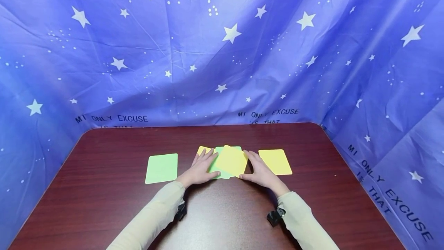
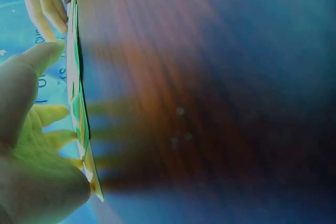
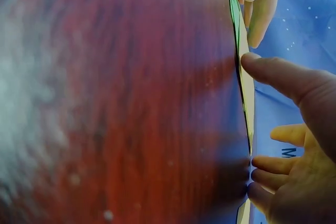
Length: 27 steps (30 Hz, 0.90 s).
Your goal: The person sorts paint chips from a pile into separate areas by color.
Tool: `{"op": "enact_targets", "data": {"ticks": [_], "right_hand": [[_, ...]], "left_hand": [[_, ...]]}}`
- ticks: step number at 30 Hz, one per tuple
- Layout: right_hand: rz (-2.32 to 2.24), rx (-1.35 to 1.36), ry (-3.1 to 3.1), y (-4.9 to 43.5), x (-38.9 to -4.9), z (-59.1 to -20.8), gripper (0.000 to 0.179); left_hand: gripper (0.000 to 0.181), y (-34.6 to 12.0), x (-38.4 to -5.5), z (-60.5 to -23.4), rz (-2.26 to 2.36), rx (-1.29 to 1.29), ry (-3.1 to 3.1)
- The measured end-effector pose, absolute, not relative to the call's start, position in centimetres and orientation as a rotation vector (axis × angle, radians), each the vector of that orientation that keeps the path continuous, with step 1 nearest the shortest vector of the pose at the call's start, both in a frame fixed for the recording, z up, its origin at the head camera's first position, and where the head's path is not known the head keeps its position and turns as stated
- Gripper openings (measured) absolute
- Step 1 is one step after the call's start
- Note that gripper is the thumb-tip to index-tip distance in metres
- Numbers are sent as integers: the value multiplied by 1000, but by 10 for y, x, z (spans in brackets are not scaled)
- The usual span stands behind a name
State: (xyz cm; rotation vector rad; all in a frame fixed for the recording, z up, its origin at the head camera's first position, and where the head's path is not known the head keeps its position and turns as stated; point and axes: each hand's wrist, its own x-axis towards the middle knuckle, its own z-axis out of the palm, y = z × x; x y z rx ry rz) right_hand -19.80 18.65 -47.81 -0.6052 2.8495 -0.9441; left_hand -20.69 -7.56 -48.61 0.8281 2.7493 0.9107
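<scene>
The head view faces forward and down over the counter (image 1: 222, 215); wrist views, low, close, sideways, share its cards (image 1: 233, 161).

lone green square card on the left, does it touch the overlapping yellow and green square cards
Apart. The head view shows dark red wooden tabletop between the green card and the overlapping cards.
</scene>
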Motion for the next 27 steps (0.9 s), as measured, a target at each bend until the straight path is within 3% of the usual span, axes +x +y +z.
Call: {"op": "enact_targets", "data": {"ticks": [16,27], "right_hand": [[-984,-675,2812,184,-199,-480,98],[-999,-795,2754,190,-201,-482,98]], "left_hand": [[69,-68,-207,-484,797,771,2759],[80,-72,-211,-485,833,756,2780]]}}
